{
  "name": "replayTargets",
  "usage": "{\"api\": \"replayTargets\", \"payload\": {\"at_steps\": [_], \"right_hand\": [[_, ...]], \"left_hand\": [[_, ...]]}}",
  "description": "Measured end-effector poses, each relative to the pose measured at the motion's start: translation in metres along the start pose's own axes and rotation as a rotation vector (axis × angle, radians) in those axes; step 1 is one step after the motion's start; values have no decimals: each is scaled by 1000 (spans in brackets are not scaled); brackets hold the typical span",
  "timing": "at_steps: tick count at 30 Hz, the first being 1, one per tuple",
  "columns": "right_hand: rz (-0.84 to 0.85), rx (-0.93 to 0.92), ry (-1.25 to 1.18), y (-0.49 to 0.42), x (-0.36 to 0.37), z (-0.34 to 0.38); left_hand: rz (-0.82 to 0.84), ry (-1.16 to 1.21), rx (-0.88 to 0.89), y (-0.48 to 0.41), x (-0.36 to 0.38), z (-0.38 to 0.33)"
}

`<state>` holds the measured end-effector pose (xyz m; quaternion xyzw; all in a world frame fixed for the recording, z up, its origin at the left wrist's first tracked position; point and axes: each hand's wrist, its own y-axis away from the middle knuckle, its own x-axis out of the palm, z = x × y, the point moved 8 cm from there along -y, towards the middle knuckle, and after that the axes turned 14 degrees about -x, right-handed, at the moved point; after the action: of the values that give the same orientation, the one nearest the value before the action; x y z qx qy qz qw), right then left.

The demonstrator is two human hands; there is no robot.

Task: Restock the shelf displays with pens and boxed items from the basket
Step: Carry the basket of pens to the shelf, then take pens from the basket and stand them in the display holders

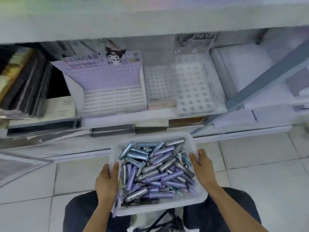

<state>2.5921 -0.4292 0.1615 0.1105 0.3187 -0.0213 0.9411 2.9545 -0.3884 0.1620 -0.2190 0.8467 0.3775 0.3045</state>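
Note:
A white plastic basket [199, 197] is held low in front of me, heaped with several purple, blue and silver pens [155, 169]. My left hand [107, 181] grips its left rim, thumb inside the wall. My right hand [201, 164] grips the right rim the same way. On the shelf ahead stands a purple Kuromi display box [103, 77] with tiered rows, and beside it two clear pen racks [192, 87] with rows of holes that look bare. The frame is blurred.
Dark stacked books or folders [25, 86] fill the shelf's left. White boxes [242, 71] and a grey slanted shelf strut [260, 77] stand at the right. A lower ledge [66, 144] juts out under the shelf. White floor tiles [259, 164] lie below; my dark-clad knees flank the basket.

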Motion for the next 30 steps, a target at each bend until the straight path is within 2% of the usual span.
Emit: {"api": "replayTargets", "payload": {"at_steps": [8, 14, 20, 28, 30], "right_hand": [[21, 104, 65, -45, 125, -182], [38, 161, 137, -74, 204, -280], [22, 162, 120, -95, 250, -323], [46, 92, 165, -115, 266, -334], [-49, 18, 165, -115, 257, -323]], "left_hand": [[41, -208, -48, -117, 162, 108], [41, -381, -57, -187, 244, 165], [26, -278, -54, -222, 280, 188], [5, -165, -30, -234, 292, 196], [-121, -239, 27, -225, 285, 188]]}}
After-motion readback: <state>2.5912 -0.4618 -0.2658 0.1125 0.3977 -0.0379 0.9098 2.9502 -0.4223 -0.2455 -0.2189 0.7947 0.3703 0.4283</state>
